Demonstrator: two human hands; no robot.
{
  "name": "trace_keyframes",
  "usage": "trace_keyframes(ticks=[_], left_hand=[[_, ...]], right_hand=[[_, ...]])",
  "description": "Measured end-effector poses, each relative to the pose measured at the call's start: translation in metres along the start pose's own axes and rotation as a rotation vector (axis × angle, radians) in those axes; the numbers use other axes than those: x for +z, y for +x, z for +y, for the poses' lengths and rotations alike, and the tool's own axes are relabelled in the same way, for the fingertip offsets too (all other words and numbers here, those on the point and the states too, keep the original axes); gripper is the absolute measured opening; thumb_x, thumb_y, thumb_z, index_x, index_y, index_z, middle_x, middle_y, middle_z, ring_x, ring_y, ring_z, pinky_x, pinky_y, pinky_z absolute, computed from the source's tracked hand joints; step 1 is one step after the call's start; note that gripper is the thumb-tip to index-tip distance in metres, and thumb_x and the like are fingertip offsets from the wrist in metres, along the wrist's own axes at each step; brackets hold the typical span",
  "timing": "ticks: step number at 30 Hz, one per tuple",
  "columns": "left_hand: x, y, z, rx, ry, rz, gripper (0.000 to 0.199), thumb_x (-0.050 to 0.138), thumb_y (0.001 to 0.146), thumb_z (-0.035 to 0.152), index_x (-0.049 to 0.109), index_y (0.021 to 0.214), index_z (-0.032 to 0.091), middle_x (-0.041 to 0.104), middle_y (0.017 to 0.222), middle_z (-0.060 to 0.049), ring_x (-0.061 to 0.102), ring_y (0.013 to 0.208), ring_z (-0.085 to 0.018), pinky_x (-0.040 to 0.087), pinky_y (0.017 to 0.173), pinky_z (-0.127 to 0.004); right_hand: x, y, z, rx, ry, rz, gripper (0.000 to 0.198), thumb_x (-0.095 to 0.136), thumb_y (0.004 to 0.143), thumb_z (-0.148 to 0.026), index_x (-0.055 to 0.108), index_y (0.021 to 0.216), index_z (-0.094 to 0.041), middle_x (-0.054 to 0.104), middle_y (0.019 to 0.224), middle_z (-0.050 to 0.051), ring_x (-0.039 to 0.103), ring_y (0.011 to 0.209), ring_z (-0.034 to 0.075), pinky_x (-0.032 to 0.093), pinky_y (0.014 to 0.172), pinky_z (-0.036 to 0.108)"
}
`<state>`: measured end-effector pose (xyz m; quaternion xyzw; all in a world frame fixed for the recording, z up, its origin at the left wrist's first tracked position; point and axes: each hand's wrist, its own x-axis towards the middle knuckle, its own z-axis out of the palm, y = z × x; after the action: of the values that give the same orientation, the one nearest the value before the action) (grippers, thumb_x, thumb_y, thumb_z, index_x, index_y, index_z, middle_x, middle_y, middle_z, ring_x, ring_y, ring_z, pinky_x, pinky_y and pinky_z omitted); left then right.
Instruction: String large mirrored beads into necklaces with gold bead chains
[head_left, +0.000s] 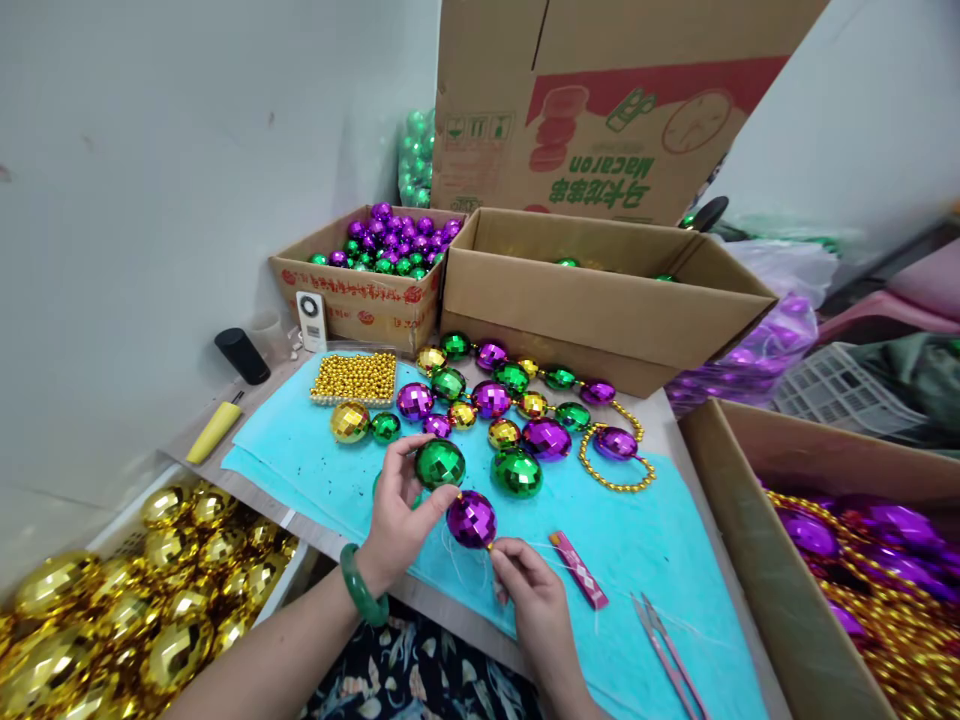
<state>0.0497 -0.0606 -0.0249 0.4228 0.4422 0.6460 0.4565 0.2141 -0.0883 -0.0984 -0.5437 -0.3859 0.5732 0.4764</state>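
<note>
Glossy green and cut in mirror facets, a rounded ball (pixel 440 464) sits in the curled fingers of the left hand (pixel 397 522) (a smooth bangle (pixel 360 588) circles that wrist); just below it, above soft blue cloth (pixel 660 535), is a faceted purple ball (pixel 472 519), its lower end in the narrow pinch of the right hand (pixel 534 585); fine pale thread (pixel 452 565) trails loosely beneath; behind, strung balls (pixel 491 399) lie in knobbly rows, near a tray of tiny gold beads (pixel 354 378); stiff cardboard boxes (pixel 570 312) wall off the back; a flat pink packet (pixel 579 570) and a slim pointed tool (pixel 666 660) lie right.
</note>
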Motion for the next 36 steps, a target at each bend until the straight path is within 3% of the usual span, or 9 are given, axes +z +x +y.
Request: trace_keyframes(ticks=[9,23,30,36], left_hand=[[0.001,-0.001,0.013,0.002,0.024,0.023,0.048,0.074,0.07,0.025,0.047,0.11,0.024,0.056,0.103,-0.004,0.059,0.088,-0.016,0.048,0.081,-0.029],[0.005,-0.011,0.031,-0.082,-0.155,-0.041,0.046,0.073,0.069,0.023,0.048,0.107,0.022,0.056,0.095,-0.001,0.056,0.085,-0.013,0.048,0.074,-0.023],[0.007,-0.013,0.036,-0.118,-0.152,0.05,0.05,0.076,0.065,0.022,0.046,0.105,0.021,0.059,0.082,0.002,0.058,0.073,-0.011,0.05,0.067,-0.022],[0.004,-0.01,0.037,-0.205,-0.243,0.035,0.049,0.075,0.066,0.026,0.046,0.106,0.023,0.058,0.085,0.002,0.059,0.064,-0.011,0.051,0.053,-0.022]], right_hand=[[0.003,0.003,-0.016,-0.197,-0.134,0.025,0.031,0.072,0.064,-0.048,0.067,0.065,-0.017,0.054,0.06,0.001,0.044,0.045,0.011,0.036,0.04,0.024],[0.002,0.0,-0.001,-0.09,0.021,-0.078,0.028,0.073,0.066,-0.043,0.065,0.072,-0.016,0.049,0.054,-0.003,0.044,0.044,0.009,0.036,0.044,0.022],[0.005,0.001,0.016,-0.077,0.084,-0.139,0.026,0.071,0.071,-0.041,0.063,0.074,-0.017,0.05,0.056,-0.004,0.044,0.046,0.008,0.034,0.044,0.021],[0.01,-0.003,0.008,-0.089,0.025,-0.115,0.026,0.07,0.071,-0.041,0.062,0.073,-0.017,0.049,0.054,-0.004,0.043,0.045,0.008,0.034,0.045,0.022]])
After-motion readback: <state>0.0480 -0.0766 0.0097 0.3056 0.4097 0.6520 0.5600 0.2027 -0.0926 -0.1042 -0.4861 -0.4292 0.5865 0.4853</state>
